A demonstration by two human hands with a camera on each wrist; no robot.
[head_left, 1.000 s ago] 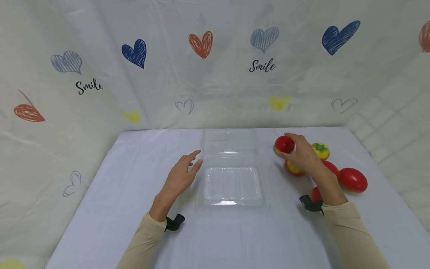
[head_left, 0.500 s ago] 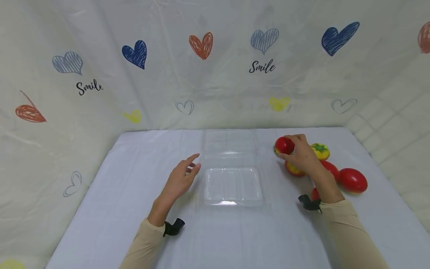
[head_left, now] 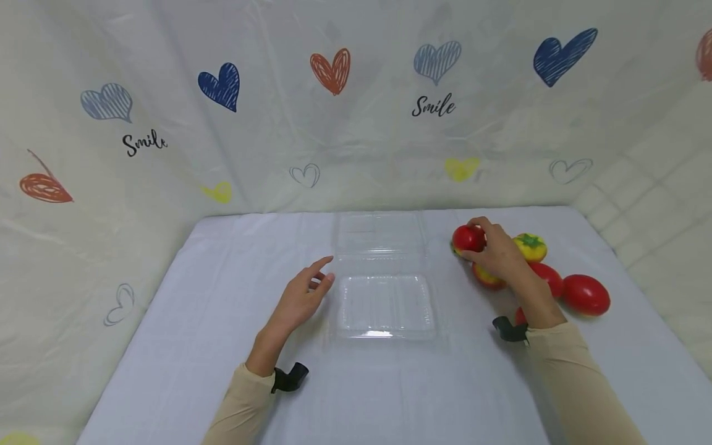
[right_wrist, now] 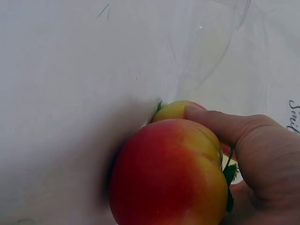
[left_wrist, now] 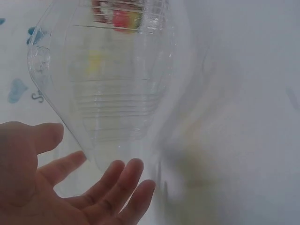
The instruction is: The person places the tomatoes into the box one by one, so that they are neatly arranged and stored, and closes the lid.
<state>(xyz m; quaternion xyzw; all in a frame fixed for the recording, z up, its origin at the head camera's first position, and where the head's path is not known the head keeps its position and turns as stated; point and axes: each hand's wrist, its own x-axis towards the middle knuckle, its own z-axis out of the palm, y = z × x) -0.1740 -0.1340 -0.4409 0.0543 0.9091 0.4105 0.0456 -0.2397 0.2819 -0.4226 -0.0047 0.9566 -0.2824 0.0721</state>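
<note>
My right hand [head_left: 503, 254] grips a red tomato [head_left: 467, 240] between thumb and fingers at the table's right rear. In the right wrist view the thumb lies against this tomato [right_wrist: 172, 111], largely hidden behind a nearer red-and-yellow tomato [right_wrist: 164, 173]. That nearer one [head_left: 487, 277] sits just below the hand in the head view. Left of the clear plastic clamshell box [head_left: 385, 306] hovers my left hand [head_left: 297, 300], fingers spread and holding nothing. The left wrist view has its fingertips close to the box's edge [left_wrist: 70, 126]; whether they touch it I cannot tell.
The box's lid [head_left: 380, 233] lies folded back toward the rear edge. Beside my right forearm are a yellow tomato [head_left: 531, 248] with a green top, a red one [head_left: 586, 295] at far right, and two partly hidden red ones. A white printed curtain [head_left: 367, 136] hangs behind the table.
My right hand and its tomato have shifted very slightly left. My left hand has sunk a little toward me, its fingers still spread. The box has stayed put.
</note>
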